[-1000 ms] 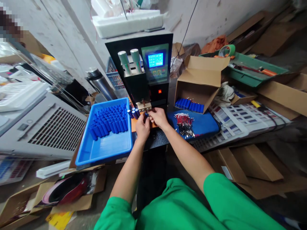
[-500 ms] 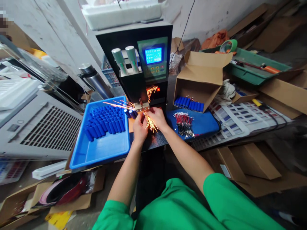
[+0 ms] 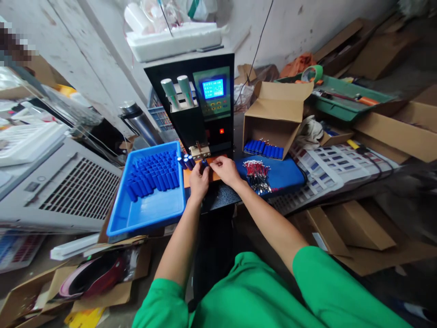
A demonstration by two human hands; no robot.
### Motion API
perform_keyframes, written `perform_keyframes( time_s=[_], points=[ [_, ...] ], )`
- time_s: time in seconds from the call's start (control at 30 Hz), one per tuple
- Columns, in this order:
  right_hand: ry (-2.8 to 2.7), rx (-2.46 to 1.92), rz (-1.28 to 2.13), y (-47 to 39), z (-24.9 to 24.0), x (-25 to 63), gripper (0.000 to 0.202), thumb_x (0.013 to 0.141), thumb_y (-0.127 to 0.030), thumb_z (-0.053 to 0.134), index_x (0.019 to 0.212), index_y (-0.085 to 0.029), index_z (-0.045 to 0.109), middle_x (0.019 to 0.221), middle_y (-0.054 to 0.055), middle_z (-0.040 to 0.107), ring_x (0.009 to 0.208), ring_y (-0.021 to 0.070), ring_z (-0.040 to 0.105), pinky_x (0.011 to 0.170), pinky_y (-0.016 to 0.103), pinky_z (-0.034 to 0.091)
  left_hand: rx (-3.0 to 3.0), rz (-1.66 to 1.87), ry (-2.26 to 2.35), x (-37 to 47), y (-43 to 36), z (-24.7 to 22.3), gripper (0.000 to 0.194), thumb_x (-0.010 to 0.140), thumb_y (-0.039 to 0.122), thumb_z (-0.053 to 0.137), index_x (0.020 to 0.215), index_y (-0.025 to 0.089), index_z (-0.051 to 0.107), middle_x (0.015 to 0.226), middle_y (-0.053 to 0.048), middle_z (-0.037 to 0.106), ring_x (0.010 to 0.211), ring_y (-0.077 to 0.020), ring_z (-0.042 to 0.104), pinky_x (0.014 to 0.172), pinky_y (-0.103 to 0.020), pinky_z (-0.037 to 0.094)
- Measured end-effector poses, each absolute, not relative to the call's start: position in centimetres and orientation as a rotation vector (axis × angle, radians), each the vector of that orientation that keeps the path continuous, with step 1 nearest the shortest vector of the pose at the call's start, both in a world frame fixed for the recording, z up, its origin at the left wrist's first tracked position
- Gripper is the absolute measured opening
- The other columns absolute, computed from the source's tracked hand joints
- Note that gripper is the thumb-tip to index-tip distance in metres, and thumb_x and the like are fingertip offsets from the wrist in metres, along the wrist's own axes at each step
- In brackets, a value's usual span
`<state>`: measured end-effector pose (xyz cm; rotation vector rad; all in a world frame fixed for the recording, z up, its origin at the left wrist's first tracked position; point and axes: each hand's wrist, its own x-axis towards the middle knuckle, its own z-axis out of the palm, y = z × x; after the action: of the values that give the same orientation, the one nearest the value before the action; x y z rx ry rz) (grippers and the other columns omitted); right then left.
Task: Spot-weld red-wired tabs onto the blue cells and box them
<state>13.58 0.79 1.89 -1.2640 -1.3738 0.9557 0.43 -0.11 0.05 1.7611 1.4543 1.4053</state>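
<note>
My left hand [image 3: 199, 180] is closed around a blue cylindrical cell [image 3: 204, 163] just in front of the metal block [image 3: 200, 152] of a black spot-welding machine [image 3: 186, 123]. To its left, several blue cells [image 3: 185, 161] stand upright on the orange board [image 3: 218, 166]. My right hand [image 3: 224, 169] is beside the held cell, over the board, with thumb and forefinger pinched together; whatever is between them is too small to make out. No sparks show at the electrodes now.
A blue tray [image 3: 146, 217] with many blue cells stands left. On the right are a cardboard box [image 3: 273, 107] holding blue cells and a blue pad [image 3: 287, 175] bearing red and black wires. A steel flask [image 3: 141, 123] stands behind the tray.
The bright orange sparks at the electrodes are gone. Both hands have drawn slightly back from the metal block, and the held cell now shows. The camera view has shifted a little.
</note>
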Motion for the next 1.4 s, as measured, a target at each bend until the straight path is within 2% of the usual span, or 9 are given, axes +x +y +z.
perform_keyframes(
  time_s=[0.17,0.3,0.43,0.6,0.67,0.8,1.03,1.2,1.4],
  points=[
    [-1.641,-1.377,0.417,-1.0,3.0,14.6,0.015,0.091,-0.024,0.060,0.099,-0.016,0.070,0.100,0.011,0.072,0.097,0.0234,0.065,0.090,0.035,0.051,1.769,1.398,1.374,0.1,-0.2,-0.2,0.018,0.090,0.032,0.060,0.097,0.016,0.066,0.087,-0.004,0.070,0.079,-0.0169,0.065,0.075,-0.029,0.053],
    [-1.916,-1.329,0.117,-1.5,4.2,14.9,0.025,0.091,-0.028,0.063,0.112,-0.015,0.071,0.115,0.015,0.069,0.121,0.0310,0.053,0.108,0.045,0.038,1.815,1.368,1.314,-0.4,-0.1,-0.6,0.029,0.088,0.034,0.060,0.108,0.015,0.068,0.098,-0.009,0.074,0.091,-0.0216,0.069,0.086,-0.036,0.056],
    [-2.144,-1.292,0.125,-1.1,4.9,14.9,0.022,0.096,-0.026,0.056,0.108,-0.014,0.072,0.103,0.013,0.072,0.110,0.0273,0.058,0.111,0.046,0.032,1.909,1.314,1.307,-0.7,0.0,-0.7,0.034,0.089,0.037,0.056,0.113,0.015,0.069,0.107,-0.010,0.075,0.098,-0.0239,0.070,0.093,-0.039,0.056],
    [-2.144,-1.328,0.107,-0.3,4.9,15.3,0.019,0.097,-0.028,0.058,0.101,-0.016,0.072,0.096,0.009,0.073,0.098,0.0227,0.063,0.097,0.037,0.040,1.934,1.322,1.370,-0.5,0.4,-0.9,0.042,0.088,0.043,0.059,0.119,0.016,0.067,0.114,-0.010,0.074,0.103,-0.0242,0.071,0.096,-0.040,0.056],
    [-2.033,-1.349,0.063,0.3,4.6,16.6,0.018,0.097,-0.028,0.059,0.102,-0.017,0.072,0.097,0.008,0.074,0.096,0.0210,0.066,0.095,0.034,0.042,1.909,1.355,1.398,-0.4,0.5,-1.0,0.046,0.088,0.045,0.060,0.124,0.016,0.065,0.118,-0.011,0.073,0.105,-0.0240,0.071,0.097,-0.039,0.056],
    [-1.760,-1.416,-0.095,2.0,3.6,22.7,0.024,0.098,-0.030,0.057,0.111,-0.017,0.072,0.106,0.009,0.076,0.102,0.0203,0.068,0.095,0.032,0.044,1.981,1.297,1.504,-0.3,0.4,-1.0,0.040,0.090,0.048,0.058,0.115,0.019,0.070,0.110,-0.009,0.075,0.099,-0.0228,0.072,0.093,-0.038,0.056],
    [-1.702,-1.663,-0.346,4.4,-0.6,33.7,0.032,0.100,-0.032,0.053,0.116,-0.013,0.073,0.107,0.014,0.076,0.106,0.0260,0.066,0.101,0.039,0.041,2.102,1.330,1.627,0.3,0.3,-0.8,0.033,0.091,0.046,0.059,0.107,0.021,0.073,0.099,-0.006,0.076,0.087,-0.0216,0.071,0.082,-0.034,0.053],
    [-1.793,-1.733,-0.315,5.2,-3.8,34.0,0.032,0.099,-0.027,0.050,0.119,-0.013,0.072,0.114,0.016,0.074,0.111,0.0283,0.061,0.106,0.043,0.041,2.172,1.337,1.609,0.4,0.2,-0.6,0.030,0.092,0.043,0.059,0.106,0.021,0.073,0.100,-0.006,0.077,0.091,-0.0217,0.071,0.084,-0.033,0.052],
    [-1.727,-1.721,-0.292,5.6,-5.4,34.0,0.036,0.100,-0.032,0.049,0.120,-0.012,0.071,0.116,0.016,0.073,0.120,0.0298,0.058,0.120,0.051,0.031,2.200,1.335,1.612,0.3,0.2,-0.8,0.029,0.092,0.042,0.060,0.106,0.020,0.073,0.096,-0.006,0.076,0.087,-0.0208,0.069,0.080,-0.032,0.051]
  ],
)
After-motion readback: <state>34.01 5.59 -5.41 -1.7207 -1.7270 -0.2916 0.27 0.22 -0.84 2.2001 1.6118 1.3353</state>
